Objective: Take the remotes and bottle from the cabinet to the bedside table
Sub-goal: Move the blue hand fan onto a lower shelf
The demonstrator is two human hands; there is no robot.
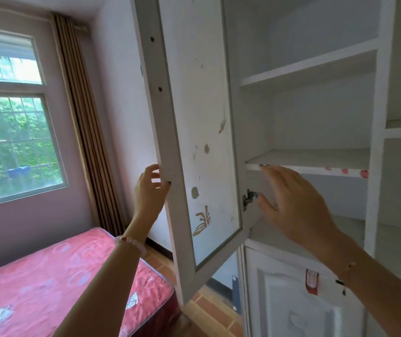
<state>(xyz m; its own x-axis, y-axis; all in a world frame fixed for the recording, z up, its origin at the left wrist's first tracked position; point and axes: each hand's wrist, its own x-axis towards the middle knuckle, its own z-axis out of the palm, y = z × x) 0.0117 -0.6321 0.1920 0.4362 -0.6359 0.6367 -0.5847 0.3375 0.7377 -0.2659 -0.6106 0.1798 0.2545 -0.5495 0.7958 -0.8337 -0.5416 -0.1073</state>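
left hand (pixel 152 188) grips cabinet door (pixel 201 142) edge. right hand (pixel 294 205) empty, fingers spread, nearer the shelf (pixel 316 158), shelf at its 12 o'clock. remotes, bottle: not visible.

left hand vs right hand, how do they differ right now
The left hand curls its fingers round the free edge of the open cabinet door; the right hand holds nothing, its fingers straight. The left hand is outside the cabinet, while the right hand reaches in toward the front of a shelf; I cannot tell whether it touches. Both hands have dark nails.
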